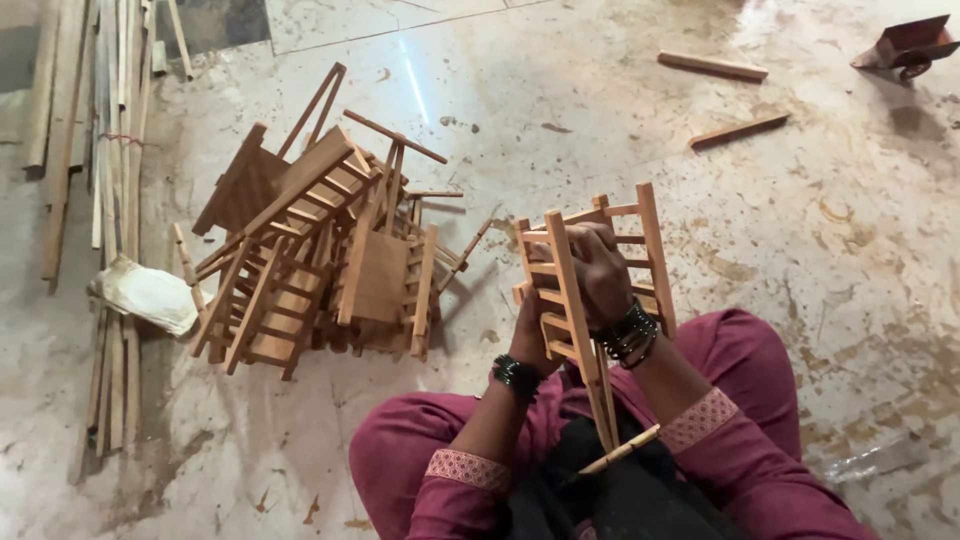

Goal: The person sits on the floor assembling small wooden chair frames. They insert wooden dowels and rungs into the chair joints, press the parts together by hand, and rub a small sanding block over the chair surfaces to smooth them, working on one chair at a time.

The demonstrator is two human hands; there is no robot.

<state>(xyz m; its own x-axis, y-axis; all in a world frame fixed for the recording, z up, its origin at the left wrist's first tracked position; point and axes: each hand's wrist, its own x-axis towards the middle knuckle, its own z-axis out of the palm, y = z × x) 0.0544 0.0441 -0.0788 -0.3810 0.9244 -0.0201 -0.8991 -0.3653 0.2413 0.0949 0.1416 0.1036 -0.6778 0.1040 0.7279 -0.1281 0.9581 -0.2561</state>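
While seated on the floor (800, 230), left hand (530, 335) and right hand (600, 270) both grip small wooden chair frame (590, 285), fingers curled round slats, pile of wooden chair frames (320, 250) near left.

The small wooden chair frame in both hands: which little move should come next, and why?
Probably press the loose-looking rungs tighter into the side rails. The right hand grips the small wooden chair frame across its upper rungs, the left hand supports it from below, and it is tilted above the lap, apart from the pile of chair frames on the floor.

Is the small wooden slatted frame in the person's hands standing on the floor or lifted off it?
Lifted. Both hands, left hand and right hand, grip the small wooden slatted frame above the lap, clear of the stone floor.
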